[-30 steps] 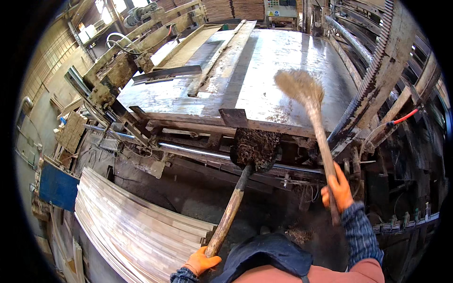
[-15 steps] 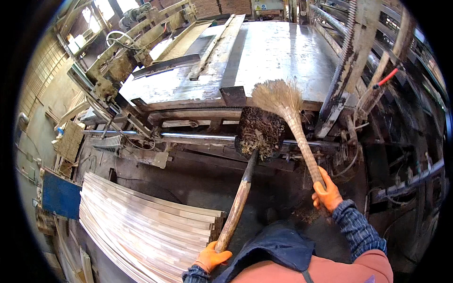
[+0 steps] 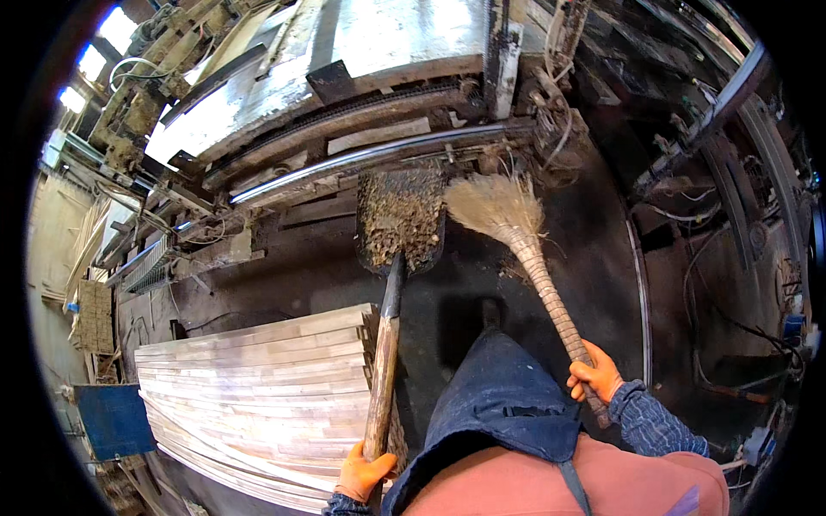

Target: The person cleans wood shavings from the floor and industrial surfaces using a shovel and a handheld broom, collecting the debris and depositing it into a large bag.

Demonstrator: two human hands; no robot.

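Observation:
My left hand (image 3: 365, 472), in an orange glove, is closed round the wooden handle of a shovel (image 3: 385, 361). The dark blade points away from me and carries a load of brown debris (image 3: 403, 211), like chips and dirt. In an orange glove too, my right hand (image 3: 596, 373) grips a straw broom (image 3: 542, 279) by its bound handle. The broom's bristles fan out just right of the shovel blade, close to its edge. Below the machine's front, both tool heads hang over or rest on the dark floor; I cannot tell which.
A stack of pale wooden strips (image 3: 258, 387) lies at the left, close to the shovel handle. Ahead stands a machine with a shiny metal bed (image 3: 379, 30) and a long steel rod (image 3: 344, 162). A blue panel (image 3: 109, 421) is at far left; cables and metal frames (image 3: 731, 172) crowd the right.
The shovel blade and broom head have come back from the machine's front edge and lower toward the floor. My view has turned to the right and downward. Both hands keep their grips.

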